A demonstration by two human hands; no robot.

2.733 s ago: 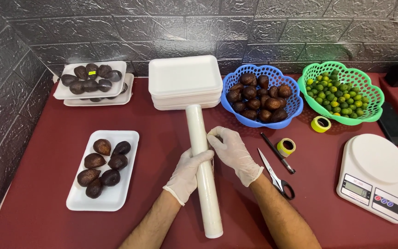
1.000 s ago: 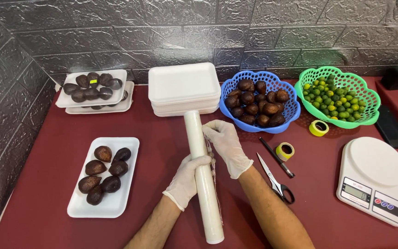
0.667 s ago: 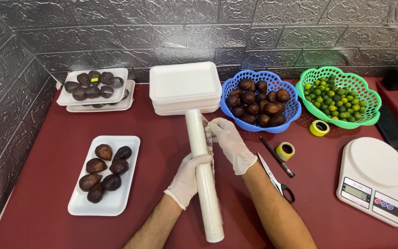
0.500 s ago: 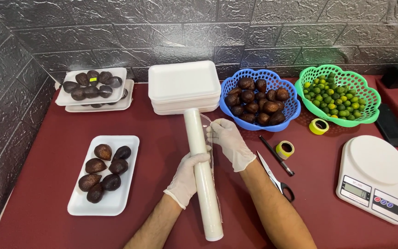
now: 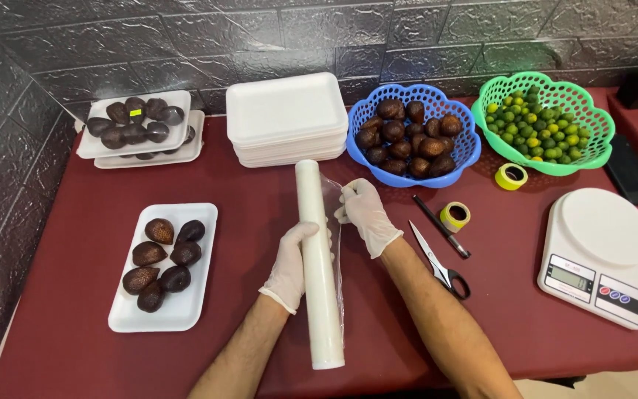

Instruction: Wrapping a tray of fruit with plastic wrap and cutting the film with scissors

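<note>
- Head view: long white roll of clear cling film (image 5: 319, 273) lies lengthwise on dark red worktop (image 5: 83, 340).
- Gloved left hand (image 5: 291, 264) wraps fingers around it, steadying.
- Gloved right hand (image 5: 365, 216) pinches the film's loose edge, peeling it sideways.

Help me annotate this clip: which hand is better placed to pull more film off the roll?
Right. The right hand already pinches the loose edge of the film, while the left hand wraps the roll, steadying it on the table.
</note>
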